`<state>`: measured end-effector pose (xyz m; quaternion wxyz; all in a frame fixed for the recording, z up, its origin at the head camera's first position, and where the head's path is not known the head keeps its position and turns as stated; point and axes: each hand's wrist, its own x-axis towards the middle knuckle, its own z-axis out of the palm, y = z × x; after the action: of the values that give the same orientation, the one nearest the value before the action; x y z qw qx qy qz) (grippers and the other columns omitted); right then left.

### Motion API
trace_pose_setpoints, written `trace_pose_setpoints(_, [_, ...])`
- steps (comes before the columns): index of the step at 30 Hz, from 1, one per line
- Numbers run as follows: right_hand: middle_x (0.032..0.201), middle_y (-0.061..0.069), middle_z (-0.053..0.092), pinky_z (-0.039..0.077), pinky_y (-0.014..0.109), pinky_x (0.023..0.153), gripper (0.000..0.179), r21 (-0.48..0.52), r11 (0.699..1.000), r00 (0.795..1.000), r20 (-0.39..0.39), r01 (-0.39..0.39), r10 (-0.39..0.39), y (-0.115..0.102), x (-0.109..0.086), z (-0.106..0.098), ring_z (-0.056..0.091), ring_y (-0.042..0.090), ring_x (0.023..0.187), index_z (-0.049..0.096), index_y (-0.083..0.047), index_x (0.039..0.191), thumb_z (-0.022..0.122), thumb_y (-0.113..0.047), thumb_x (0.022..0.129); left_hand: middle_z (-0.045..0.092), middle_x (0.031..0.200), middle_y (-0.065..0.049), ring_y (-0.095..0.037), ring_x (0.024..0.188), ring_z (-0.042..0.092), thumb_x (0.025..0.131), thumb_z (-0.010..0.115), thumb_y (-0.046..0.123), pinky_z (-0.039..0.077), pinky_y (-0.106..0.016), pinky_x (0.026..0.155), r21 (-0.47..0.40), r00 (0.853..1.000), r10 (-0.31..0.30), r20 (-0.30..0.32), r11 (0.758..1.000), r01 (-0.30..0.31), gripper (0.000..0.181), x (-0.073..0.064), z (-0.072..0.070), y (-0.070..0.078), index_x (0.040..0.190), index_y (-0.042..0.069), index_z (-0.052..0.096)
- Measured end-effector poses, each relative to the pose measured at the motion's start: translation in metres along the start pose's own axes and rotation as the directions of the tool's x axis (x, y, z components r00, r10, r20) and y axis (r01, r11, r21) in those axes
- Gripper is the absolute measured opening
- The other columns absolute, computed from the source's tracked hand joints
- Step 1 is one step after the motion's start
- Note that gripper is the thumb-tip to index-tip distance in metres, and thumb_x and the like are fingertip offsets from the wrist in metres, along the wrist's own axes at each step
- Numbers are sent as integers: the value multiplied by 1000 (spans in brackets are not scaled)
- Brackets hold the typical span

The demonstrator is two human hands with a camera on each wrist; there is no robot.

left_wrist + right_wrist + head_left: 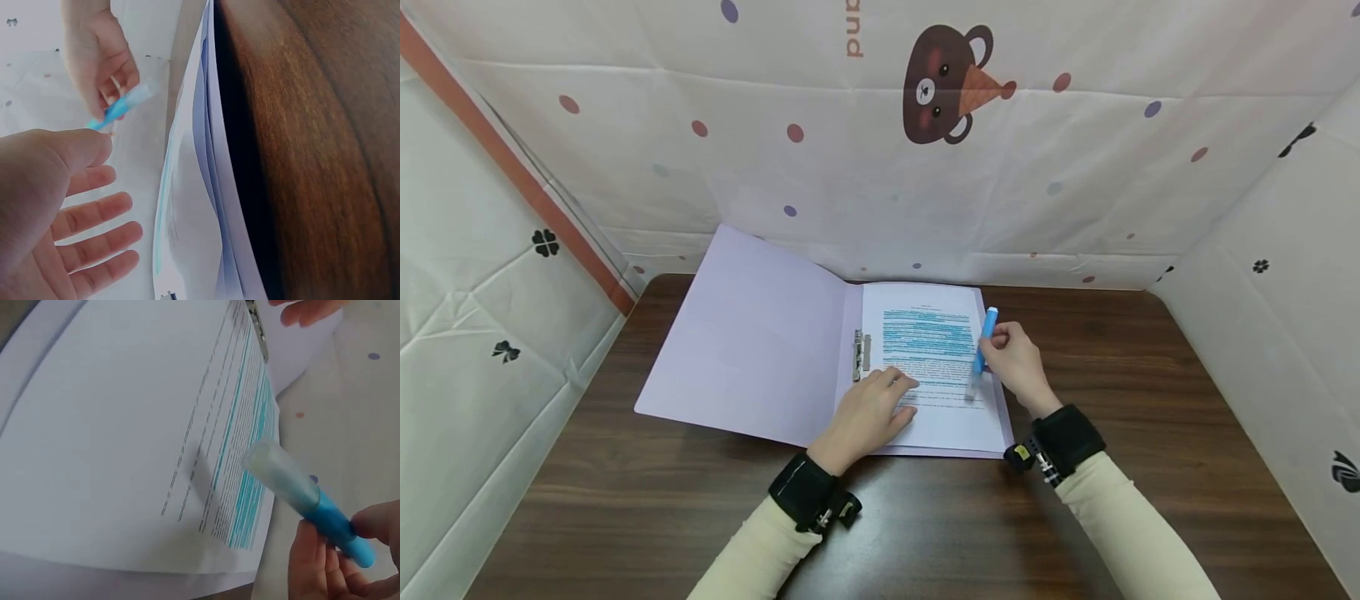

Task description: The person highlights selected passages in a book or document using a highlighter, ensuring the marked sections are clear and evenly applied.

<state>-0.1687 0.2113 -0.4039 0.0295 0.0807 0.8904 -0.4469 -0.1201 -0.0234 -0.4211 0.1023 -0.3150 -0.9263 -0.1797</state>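
Blue highlighter is tilted above the right edge of the page, apart from it, long axis roughly along that edge. Right hand is nearer, pinching the blue barrel; translucent cap-like end runs past the fingers toward the page's lower text. Left hand: fingers spread, over page's lower left, contact unclear. Lilac folder lies open under the page.
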Motion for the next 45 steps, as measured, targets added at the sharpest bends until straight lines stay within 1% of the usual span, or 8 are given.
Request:
trace_pose_setpoints(7, [104, 17, 50, 56, 35, 70, 36, 102, 991, 994, 47, 90, -95, -8, -5, 8, 61, 24, 85, 39, 2, 121, 52, -14, 92, 63, 103, -1, -17, 90, 60, 86, 61, 29, 52, -30, 72, -29, 998, -61, 31, 998, 61, 31, 5, 0, 3, 114, 13, 63])
trace_pose_setpoints(12, [105, 17, 50, 56, 35, 70, 35, 119, 984, 988, 62, 131, -139, -13, -9, 14, 63, 27, 87, 39, 2, 120, 53, -12, 91, 64, 107, -3, -18, 95, 61, 88, 59, 32, 53, -31, 75, -41, 993, -110, 39, 993, 112, 34, 10, 2, 3, 116, 13, 62])
trace_pose_setpoints(20, [105, 17, 52, 56, 35, 72, 34, 136, 971, 974, 88, 196, -209, -19, -17, 21, 63, 30, 89, 40, 2, 118, 55, -10, 91, 65, 105, -4, -19, 96, 63, 88, 59, 33, 53, -32, 75, -62, 988, -150, 21, 987, 151, 34, 15, 8, 4, 115, 13, 62])
trace_pose_setpoints(24, [106, 18, 53, 55, 36, 76, 31, 198, 959, 968, 111, 201, -226, -22, -20, 23, 63, 33, 92, 40, 2, 116, 55, -8, 90, 66, 102, -4, -18, 93, 63, 87, 60, 31, 53, -32, 72, -85, 986, -164, 15, 983, 164, 33, 16, 10, 5, 113, 12, 63])
trace_pose_setpoints(28, [107, 18, 57, 54, 35, 78, 27, 242, 949, 962, 134, 201, -238, -23, -22, 24, 64, 31, 91, 41, 1, 114, 53, -8, 91, 68, 99, -2, -16, 88, 65, 87, 61, 31, 53, -29, 68, -109, 984, -176, 8, 978, 175, 30, 17, 11, 6, 110, 12, 64])
trace_pose_setpoints(35, [108, 20, 59, 54, 35, 79, 26, 291, 921, 941, 140, 259, -309, -22, -25, 26, 64, 30, 94, 41, 2, 114, 52, -5, 92, 69, 83, 3, -8, 67, 61, 88, 58, 28, 44, -19, 51, -120, 978, -211, 1, 970, 209, 22, 17, 10, 6, 103, 14, 66])
trace_pose_setpoints(42, [108, 20, 59, 54, 34, 79, 23, 326, 901, 927, 142, 287, -347, -22, -26, 25, 63, 30, 96, 42, 2, 111, 52, -4, 91, 69, 79, 3, -7, 63, 60, 87, 60, 25, 42, -17, 49, -129, 978, -208, -28, 971, 203, 19, 16, 8, 5, 99, 14, 68])
trace_pose_setpoints(45, [105, 18, 58, 55, 32, 77, 22, 311, 900, 921, 142, 307, -363, -20, -26, 25, 63, 32, 94, 45, 1, 110, 54, -4, 91, 69, 79, 2, -8, 64, 61, 86, 61, 25, 43, -17, 50, -128, 977, -210, -31, 970, 205, 18, 15, 9, 5, 98, 13, 68])
